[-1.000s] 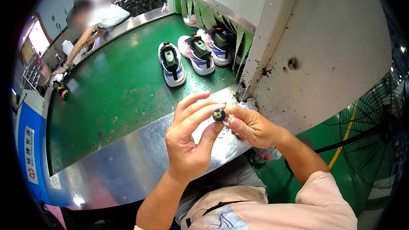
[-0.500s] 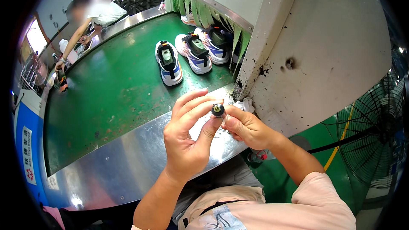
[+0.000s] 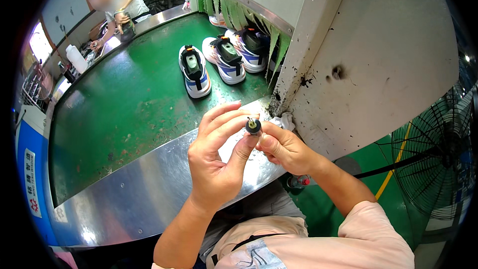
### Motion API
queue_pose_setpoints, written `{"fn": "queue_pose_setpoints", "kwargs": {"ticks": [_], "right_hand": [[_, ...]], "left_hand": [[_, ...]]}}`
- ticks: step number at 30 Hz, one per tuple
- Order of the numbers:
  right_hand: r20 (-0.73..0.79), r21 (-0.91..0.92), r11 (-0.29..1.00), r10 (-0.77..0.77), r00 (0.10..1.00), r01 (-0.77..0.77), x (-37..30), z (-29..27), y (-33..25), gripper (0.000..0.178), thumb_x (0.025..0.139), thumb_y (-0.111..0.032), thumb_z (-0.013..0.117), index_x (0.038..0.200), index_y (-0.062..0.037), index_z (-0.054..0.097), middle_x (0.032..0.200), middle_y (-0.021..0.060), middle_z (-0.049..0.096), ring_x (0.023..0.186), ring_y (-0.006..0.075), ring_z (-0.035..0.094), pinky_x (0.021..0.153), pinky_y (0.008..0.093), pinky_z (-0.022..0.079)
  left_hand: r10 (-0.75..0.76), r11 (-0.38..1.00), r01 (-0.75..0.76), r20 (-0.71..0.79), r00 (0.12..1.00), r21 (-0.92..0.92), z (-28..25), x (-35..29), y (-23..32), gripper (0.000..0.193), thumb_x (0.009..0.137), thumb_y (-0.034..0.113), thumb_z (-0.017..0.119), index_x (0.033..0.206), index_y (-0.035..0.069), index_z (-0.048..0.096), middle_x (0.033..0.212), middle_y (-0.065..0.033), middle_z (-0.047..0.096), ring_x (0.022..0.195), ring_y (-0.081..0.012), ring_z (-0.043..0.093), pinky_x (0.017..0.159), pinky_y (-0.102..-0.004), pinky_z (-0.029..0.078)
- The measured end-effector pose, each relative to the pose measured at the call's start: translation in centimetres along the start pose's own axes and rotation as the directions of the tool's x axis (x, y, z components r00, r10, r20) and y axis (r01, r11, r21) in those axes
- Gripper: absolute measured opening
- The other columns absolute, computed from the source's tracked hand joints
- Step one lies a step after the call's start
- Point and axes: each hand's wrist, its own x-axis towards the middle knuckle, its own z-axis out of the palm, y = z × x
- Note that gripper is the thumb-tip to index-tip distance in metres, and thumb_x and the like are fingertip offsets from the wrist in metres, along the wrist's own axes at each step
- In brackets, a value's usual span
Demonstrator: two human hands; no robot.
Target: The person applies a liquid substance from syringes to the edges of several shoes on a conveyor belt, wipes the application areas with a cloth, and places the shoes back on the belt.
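Observation:
Above the near metal edge of the bench, my left hand [image 3: 219,157] pinches a small black round-ended piece [image 3: 253,126] between thumb and fingertips, its other fingers spread upward. The piece has a yellowish-green middle with a thin tip sticking up; its lower part is hidden, and I cannot tell its kind. My right hand [image 3: 286,147] is closed against its right side, thumb and forefinger pressed together, the other fingers curled under. Beyond my hands stand a white running shoe [image 3: 195,72] with blue and orange marks and a second shoe [image 3: 226,60], each with a green-grey insert inside.
More shoes [image 3: 251,50] sit at a green strip curtain [image 3: 231,12] on the green belt [image 3: 124,109]. A beige panel [image 3: 373,60] rises at right, beside a black fan [image 3: 443,149]. A bottle [image 3: 298,182] stands below. Another person [image 3: 119,10] works across the belt.
My hands keep their pinch on the small piece, nearly still. The view has shifted slightly. The person across the belt has straightened and lifted a dark item from the far left edge.

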Motion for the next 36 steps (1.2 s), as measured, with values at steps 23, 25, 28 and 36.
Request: {"fn": "queue_pose_setpoints", "kwargs": {"ticks": [23, 25, 28, 36], "right_hand": [[-0.098, 0.092, 0.975, 0.213, 0.972, -0.205, -1.1, -1.4, 0.8, 0.035, 0.103, -0.037, 0.041, 0.127, -0.0137, 0.050, 0.083, -0.0026, 0.051, 0.060, 0.0048, 0.047, 0.056, 0.0214, 0.042], [-0.182, -0.010, 0.979, 0.199, 0.963, -0.204, -1.5, -2.6, 0.4, 0.032, 0.104, -0.030, 0.038, 0.120, -0.0047, 0.050, 0.094, 0.0018, 0.056, 0.075, 0.0078, 0.055, 0.065, 0.0251, 0.050], [-0.349, -0.304, 0.883, 0.246, 0.904, -0.357, -2.7, -3.7, 0.8, 0.026, 0.101, -0.025, 0.045, 0.107, -0.0012, 0.053, 0.081, 0.0025, 0.057, 0.069, 0.0109, 0.054, 0.062, 0.0261, 0.047], [-0.466, -0.541, 0.734, 0.144, 0.873, -0.410, -5.6, -4.2, 2.6, 0.026, 0.096, -0.020, 0.050, 0.104, 0.0052, 0.053, 0.075, 0.0203, 0.059, 0.068, 0.0319, 0.057, 0.065, 0.0401, 0.045]], "left_hand": [[-0.141, 0.987, 0.142, -0.020, 0.990, 0.078, 0.2, -0.5, -2.3, 0.030, 0.077, 0.007, 0.075, 0.105, 0.000, 0.067, 0.110, -0.0143, 0.066, 0.110, -0.0302, 0.059, 0.096, -0.0376, 0.044], [-0.267, 0.920, 0.263, -0.026, 0.963, 0.291, -1.2, -1.2, -4.5, 0.036, 0.074, 0.011, 0.076, 0.107, -0.002, 0.066, 0.112, -0.0180, 0.064, 0.108, -0.0323, 0.059, 0.096, -0.0369, 0.044], [-0.397, 0.783, 0.313, 0.046, 0.916, 0.537, -2.0, -4.0, -8.4, 0.040, 0.076, 0.016, 0.074, 0.111, -0.002, 0.064, 0.119, -0.0162, 0.061, 0.114, -0.0308, 0.055, 0.100, -0.0367, 0.041], [-0.221, 0.817, 0.010, 0.298, 0.929, 0.576, -0.4, -5.3, -9.0, 0.056, 0.067, 0.022, 0.081, 0.116, 0.002, 0.062, 0.109, -0.0172, 0.059, 0.109, -0.0322, 0.053, 0.097, -0.0413, 0.041]]}}
